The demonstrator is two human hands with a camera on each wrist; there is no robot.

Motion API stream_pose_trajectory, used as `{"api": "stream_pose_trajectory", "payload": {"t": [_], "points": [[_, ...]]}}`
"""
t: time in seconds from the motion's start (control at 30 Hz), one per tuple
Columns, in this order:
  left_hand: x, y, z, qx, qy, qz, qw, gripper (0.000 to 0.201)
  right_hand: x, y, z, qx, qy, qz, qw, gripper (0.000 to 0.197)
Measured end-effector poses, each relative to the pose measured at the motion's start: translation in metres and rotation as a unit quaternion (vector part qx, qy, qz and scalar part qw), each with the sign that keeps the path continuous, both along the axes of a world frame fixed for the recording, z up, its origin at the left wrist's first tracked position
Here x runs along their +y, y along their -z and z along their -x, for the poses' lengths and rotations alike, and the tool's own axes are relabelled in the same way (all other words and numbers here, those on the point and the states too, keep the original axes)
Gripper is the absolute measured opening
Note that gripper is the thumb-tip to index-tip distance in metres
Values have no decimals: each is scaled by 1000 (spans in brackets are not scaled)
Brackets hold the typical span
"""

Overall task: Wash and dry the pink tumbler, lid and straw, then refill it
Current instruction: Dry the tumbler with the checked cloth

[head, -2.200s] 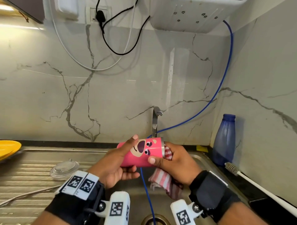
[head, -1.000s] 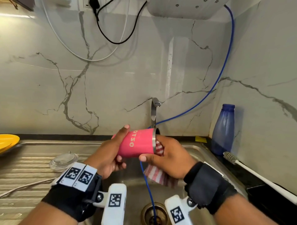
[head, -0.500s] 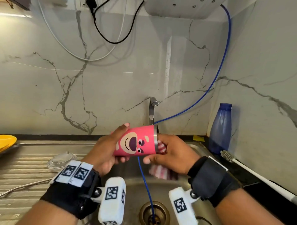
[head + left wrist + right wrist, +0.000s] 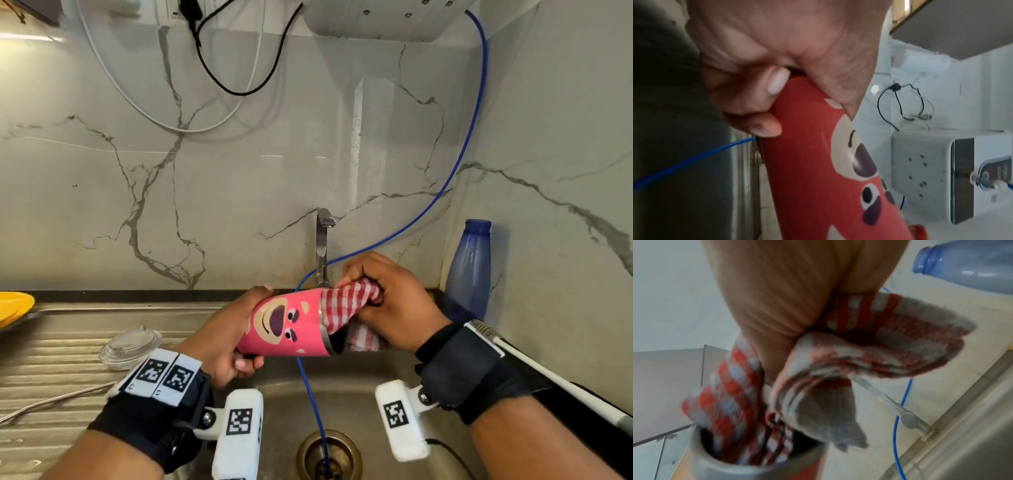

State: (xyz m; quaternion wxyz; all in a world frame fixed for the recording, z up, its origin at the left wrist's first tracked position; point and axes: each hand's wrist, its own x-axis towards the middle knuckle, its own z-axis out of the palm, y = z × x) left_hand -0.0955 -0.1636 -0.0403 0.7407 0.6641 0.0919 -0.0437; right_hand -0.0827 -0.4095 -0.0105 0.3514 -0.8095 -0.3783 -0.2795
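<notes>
The pink tumbler (image 4: pixel 284 325) with a bear face lies on its side above the sink, mouth to the right. My left hand (image 4: pixel 227 337) grips its base end; the left wrist view shows the fingers curled round the tumbler (image 4: pixel 818 170). My right hand (image 4: pixel 394 308) clutches a red-and-white checked cloth (image 4: pixel 347 305), part of which is stuffed into the tumbler's mouth; the same cloth (image 4: pixel 748 402) enters the steel rim (image 4: pixel 719 467) in the right wrist view. The clear lid (image 4: pixel 130 346) lies on the drainboard at the left. A thin metal straw (image 4: pixel 51 401) lies in front of it.
The tap (image 4: pixel 322 246) stands behind the tumbler. A blue hose (image 4: pixel 311 394) runs down into the drain (image 4: pixel 329 455). A blue bottle (image 4: pixel 469 270) stands at the right, a white bottle brush (image 4: pixel 548 373) lies beside the sink, and a yellow plate (image 4: pixel 13 305) sits at the far left.
The tumbler has been turned so the bear face shows. My right hand has risen from under the rim and pushed the cloth into the mouth.
</notes>
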Motion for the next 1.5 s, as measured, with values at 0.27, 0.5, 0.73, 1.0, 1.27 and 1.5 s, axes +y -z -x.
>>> {"api": "stream_pose_trajectory", "payload": {"t": [0.27, 0.5, 0.73, 1.0, 1.27, 1.5], "points": [[-17, -7, 4, -164, 20, -60, 984, 55, 8, 5, -5, 140, 180, -50, 972, 12], [-25, -6, 9, -292, -123, -138, 938, 52, 8, 20, -6, 356, 104, 23, 928, 4], [-3, -18, 8, -342, -235, -235, 879, 70, -14, 2, -5, 448, -39, -359, 818, 31], [-26, -6, 10, -427, -164, -396, 797, 138, 37, 15, 6, 279, -123, -338, 890, 27], [-15, -10, 15, -509, -128, -366, 768, 145, 34, 6, 17, -129, 23, 126, 983, 59], [-23, -15, 23, -503, -120, -369, 773, 154, 27, 7, 13, -167, 26, 90, 981, 56]]}}
